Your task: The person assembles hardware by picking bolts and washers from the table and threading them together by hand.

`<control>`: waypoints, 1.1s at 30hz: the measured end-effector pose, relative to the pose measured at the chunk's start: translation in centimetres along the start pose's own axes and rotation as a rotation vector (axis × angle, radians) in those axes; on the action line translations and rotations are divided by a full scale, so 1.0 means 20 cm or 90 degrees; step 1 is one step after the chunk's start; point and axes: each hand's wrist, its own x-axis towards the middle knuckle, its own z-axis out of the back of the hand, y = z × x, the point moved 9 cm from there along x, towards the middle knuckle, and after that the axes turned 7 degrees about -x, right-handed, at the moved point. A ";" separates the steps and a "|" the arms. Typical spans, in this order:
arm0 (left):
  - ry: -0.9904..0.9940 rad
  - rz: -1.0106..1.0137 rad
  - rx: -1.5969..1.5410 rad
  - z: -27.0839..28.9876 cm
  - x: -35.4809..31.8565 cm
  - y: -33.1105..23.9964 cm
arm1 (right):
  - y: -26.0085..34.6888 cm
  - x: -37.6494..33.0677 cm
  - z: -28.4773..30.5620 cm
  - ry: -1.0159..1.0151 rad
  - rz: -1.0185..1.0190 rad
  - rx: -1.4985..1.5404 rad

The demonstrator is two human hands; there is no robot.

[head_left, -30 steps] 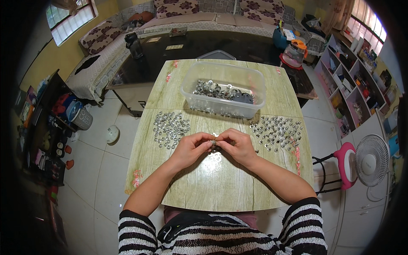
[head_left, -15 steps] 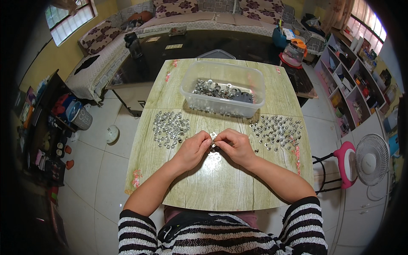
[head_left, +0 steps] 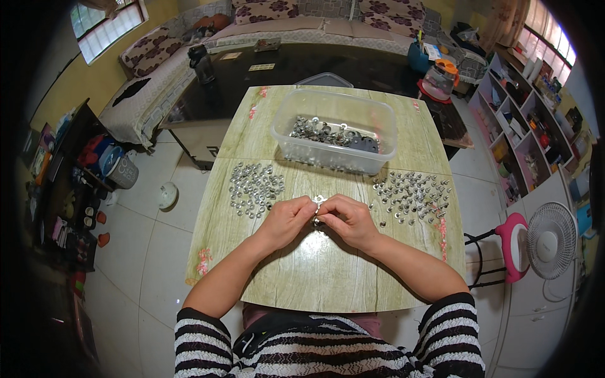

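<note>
My left hand point(head_left: 287, 220) and my right hand point(head_left: 350, 220) meet over the middle of a small wood-pattern table point(head_left: 315, 277), fingertips pinched together on a small metal ring part point(head_left: 319, 200) between them. A spread of several flat silver rings point(head_left: 254, 188) lies just left of my left hand. Several small metal studs point(head_left: 411, 195) lie right of my right hand. Behind both stands a clear plastic tub point(head_left: 334, 132) partly filled with the same metal pieces.
A dark table point(head_left: 283, 69) and a patterned sofa point(head_left: 277, 19) lie beyond the tub. A pink stool point(head_left: 513, 242) and a white fan point(head_left: 551, 239) stand at the right. Shelves point(head_left: 535, 120) line the right wall; clutter sits on the floor at left.
The hands stay together in the same spot; only the fingers shift slightly around the small metal part.
</note>
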 end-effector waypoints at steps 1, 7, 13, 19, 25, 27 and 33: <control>0.003 0.011 -0.033 0.00 0.00 0.01 | 0.00 0.00 0.00 0.000 0.000 0.001; 0.008 0.033 -0.140 -0.02 0.00 0.04 | -0.07 0.00 0.00 0.017 -0.079 0.034; -0.004 0.071 -0.238 -0.02 0.00 0.06 | -0.06 0.01 0.01 0.000 -0.073 0.050; -0.004 0.075 -0.251 -0.02 0.00 0.07 | -0.09 0.00 0.00 0.013 -0.081 0.047; -0.015 0.043 -0.175 -0.02 0.00 0.06 | -0.10 0.00 -0.01 0.029 -0.097 0.061; -0.014 0.035 -0.136 -0.01 0.00 0.05 | -0.07 0.00 -0.02 0.037 -0.065 0.025; -0.030 0.012 -0.106 0.01 0.00 0.02 | -0.06 0.00 -0.01 0.030 -0.066 0.026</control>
